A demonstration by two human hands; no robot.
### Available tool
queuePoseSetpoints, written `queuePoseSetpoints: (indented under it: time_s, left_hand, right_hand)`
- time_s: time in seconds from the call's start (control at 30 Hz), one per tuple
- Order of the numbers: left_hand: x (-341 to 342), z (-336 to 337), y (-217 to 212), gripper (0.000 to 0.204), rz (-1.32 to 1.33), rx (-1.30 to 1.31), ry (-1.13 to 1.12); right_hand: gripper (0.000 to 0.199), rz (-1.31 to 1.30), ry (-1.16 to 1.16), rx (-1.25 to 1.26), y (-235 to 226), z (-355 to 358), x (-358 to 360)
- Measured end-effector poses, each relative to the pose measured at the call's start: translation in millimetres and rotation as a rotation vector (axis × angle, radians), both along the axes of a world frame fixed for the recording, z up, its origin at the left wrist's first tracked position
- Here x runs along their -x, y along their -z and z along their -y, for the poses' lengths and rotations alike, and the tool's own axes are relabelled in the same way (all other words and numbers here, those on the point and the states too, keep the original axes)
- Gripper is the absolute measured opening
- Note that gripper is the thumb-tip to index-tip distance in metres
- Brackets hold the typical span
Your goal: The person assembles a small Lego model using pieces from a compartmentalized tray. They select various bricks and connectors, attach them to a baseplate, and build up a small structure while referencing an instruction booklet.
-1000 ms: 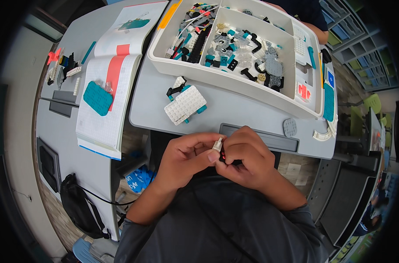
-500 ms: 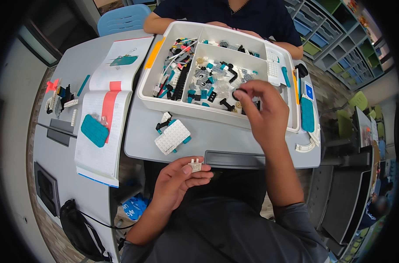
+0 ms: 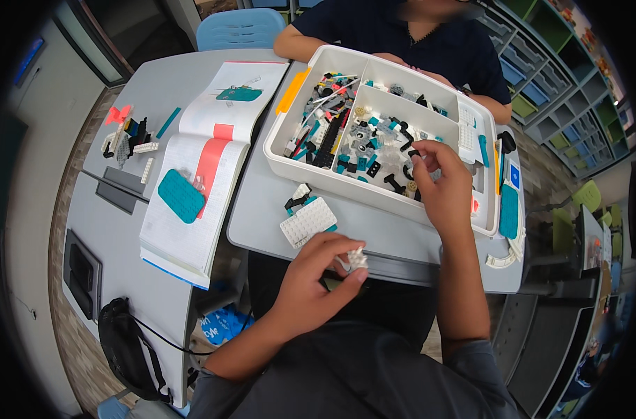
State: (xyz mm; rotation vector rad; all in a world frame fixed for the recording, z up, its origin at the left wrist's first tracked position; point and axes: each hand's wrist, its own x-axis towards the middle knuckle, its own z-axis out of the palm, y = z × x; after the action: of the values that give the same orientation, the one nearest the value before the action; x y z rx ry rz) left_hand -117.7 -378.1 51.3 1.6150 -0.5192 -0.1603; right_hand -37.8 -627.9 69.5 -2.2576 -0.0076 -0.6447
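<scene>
My left hand (image 3: 311,279), below the table's front edge, pinches a small white building brick (image 3: 358,258) between thumb and fingers. My right hand (image 3: 444,181) reaches over the front right part of a white sorting tray (image 3: 353,183). Its thumb and forefinger close on a small black building piece (image 3: 413,154), partly hidden by the fingers. Loose teal, grey, black and white pieces (image 3: 374,136) fill the compartment beneath. Between the tray and my left hand lies a white studded plate (image 3: 308,222) with teal and black parts attached.
An open instruction booklet (image 3: 171,244) lies at the left, with a teal plate (image 3: 181,196) on it. Beyond it stands a small built model (image 3: 128,140). A person (image 3: 381,35) leans on the table behind the tray. White curved pieces (image 3: 503,260) sit at the right edge.
The view has shifted, so the table appears farther right and lower. My left hand has turned and tilted the white brick. My right hand remains over the tray, the black piece now less visible.
</scene>
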Motion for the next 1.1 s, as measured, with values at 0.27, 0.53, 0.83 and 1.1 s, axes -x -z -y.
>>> queuePoseSetpoints:
  time_s: [0.27, 0.53, 0.83, 1.1]
  left_hand:
    - [-78, 62, -18, 0.044, 0.692, -0.346, -0.249]
    - [-79, 56, -15, 0.045, 0.713, -0.343, -0.333]
    - [-37, -30, -9, 0.033, 0.593, -0.447, -0.371]
    - [-24, -99, -18, 0.011, 0.856, -0.408, -0.422]
  right_hand:
    - [0.021, 0.010, -0.042, -0.079, 11, 4, -5]
    - [0.024, -0.106, -0.016, -0.108, 12, 4, -3]
    - [0.028, -0.202, 0.013, 0.010, 9, 1, -6]
    - [0.008, 0.076, -0.379, -0.089, -19, 16, 75]
